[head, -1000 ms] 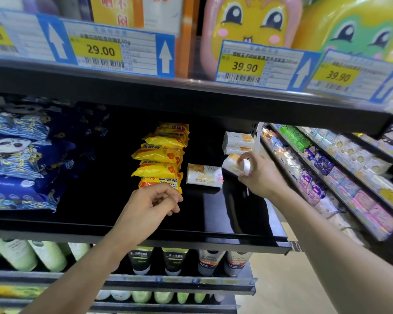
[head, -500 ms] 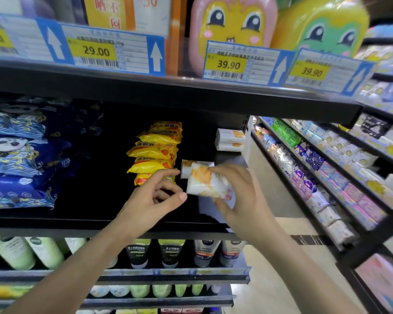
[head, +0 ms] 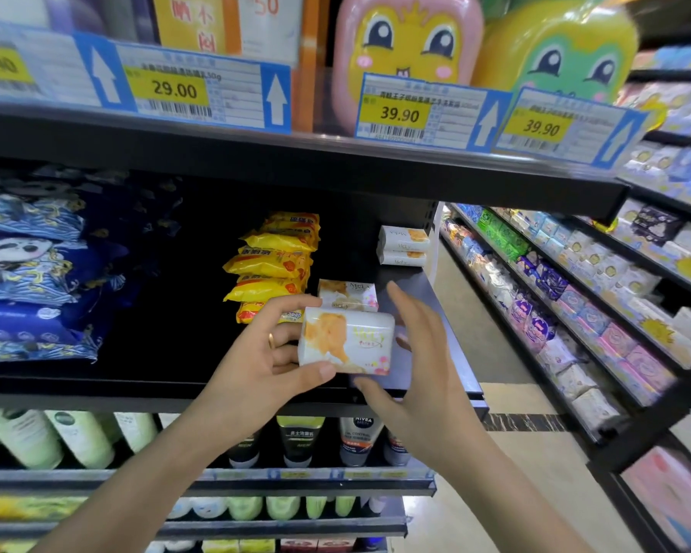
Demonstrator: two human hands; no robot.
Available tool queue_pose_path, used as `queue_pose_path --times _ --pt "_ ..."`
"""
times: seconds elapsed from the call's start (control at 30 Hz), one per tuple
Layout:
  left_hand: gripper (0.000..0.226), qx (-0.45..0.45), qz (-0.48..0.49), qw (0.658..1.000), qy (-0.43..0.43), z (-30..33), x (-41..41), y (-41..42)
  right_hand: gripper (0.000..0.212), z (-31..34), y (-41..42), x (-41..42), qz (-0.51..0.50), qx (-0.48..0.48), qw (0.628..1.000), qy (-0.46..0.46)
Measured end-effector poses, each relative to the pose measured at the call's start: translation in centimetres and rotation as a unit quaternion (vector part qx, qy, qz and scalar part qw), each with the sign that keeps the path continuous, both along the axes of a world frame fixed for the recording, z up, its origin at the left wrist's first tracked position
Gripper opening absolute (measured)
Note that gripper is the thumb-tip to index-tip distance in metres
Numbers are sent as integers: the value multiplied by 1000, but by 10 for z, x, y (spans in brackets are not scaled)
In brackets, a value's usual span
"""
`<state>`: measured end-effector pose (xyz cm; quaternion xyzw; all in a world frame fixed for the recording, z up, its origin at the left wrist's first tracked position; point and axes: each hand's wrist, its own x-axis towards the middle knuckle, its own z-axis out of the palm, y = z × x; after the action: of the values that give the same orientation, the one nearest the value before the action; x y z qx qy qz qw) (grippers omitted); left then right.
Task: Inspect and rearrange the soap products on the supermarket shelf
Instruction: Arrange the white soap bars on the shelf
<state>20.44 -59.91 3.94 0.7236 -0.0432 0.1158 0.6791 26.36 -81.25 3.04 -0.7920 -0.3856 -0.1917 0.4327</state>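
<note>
Soap bar (head: 346, 340) now in left grip (head: 264, 361), seemingly.

Head-worn view, facing forward and down, close to shelf (head: 216, 389)

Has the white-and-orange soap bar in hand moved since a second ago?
Yes. The soap bar came forward from beside the two stacked bars at the shelf's back to its front edge, now gripped by the left hand; right hand open beside it.

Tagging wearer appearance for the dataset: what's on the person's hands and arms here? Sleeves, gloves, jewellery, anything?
Both forearms are bare to the bottom frame edge; no sleeves or gloves show. The left hand wears a plain gold-coloured ring on one finger. The right hand shows no ring, watch or band in this view. No wristwear on either arm.
</note>
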Motion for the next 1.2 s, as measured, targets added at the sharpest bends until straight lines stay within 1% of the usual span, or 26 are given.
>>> queue_pose_path --times 0.07,0.13,0.2,0.27,0.37,0.43,0.5,0.57,0.63,0.67,0.73,0.87,1.0,1.13,1.2 --pt "69 -10 -2 1000 -6 0 -2 -1 90 1 0 -3 11 4 1000 23" --pt "69 -8 -5 1000 -10 0 -4 -1 77 4 0 -6 12 11 999 36" --pt "70 -1 -10 1000 -11 0 -6 0 70 7 0 -9 19 31 996 84" --pt "76 18 -18 1000 -6 -1 -8 2 70 10 -2 -9 27 44 988 149" --pt "92 106 -18 994 -8 -1 -13 5 70 12 -6 -9 45 53 970 232" --pt "100 159 -6 987 -16 0 -14 7 71 13 -8 -9 54 56 962 263" --pt "103 194 11 981 -27 2 -16 7 70 14 -8 -9 56 51 955 286" --pt "97 237 34 969 -55 3 -17 7 66 15 -8 -9 61 45 950 302" --pt "81 278 54 953 -103 2 -16 9 63 15 -8 -9 79 40 945 316" --pt "74 289 59 948 -123 2 -16 10 61 15 -8 -9 89 40 941 325" --pt "65 284 68 946 -139 2 -16 10 59 14 -8 -9 106 44 932 343" --pt "55 271 83 950 -131 4 -20 8 57 15 -8 -11 121 59 919 371" --pt "49 257 76 956 -121 7 -23 8 57 18 -9 -12 119 45 914 385" --pt "45 234 71 965 -91 9 -26 9 44 18 -7 -14 116 28 917 380" --pt "44 214 65 972 -75 10 -28 8 43 17 -6 -14 110 27 920 376"
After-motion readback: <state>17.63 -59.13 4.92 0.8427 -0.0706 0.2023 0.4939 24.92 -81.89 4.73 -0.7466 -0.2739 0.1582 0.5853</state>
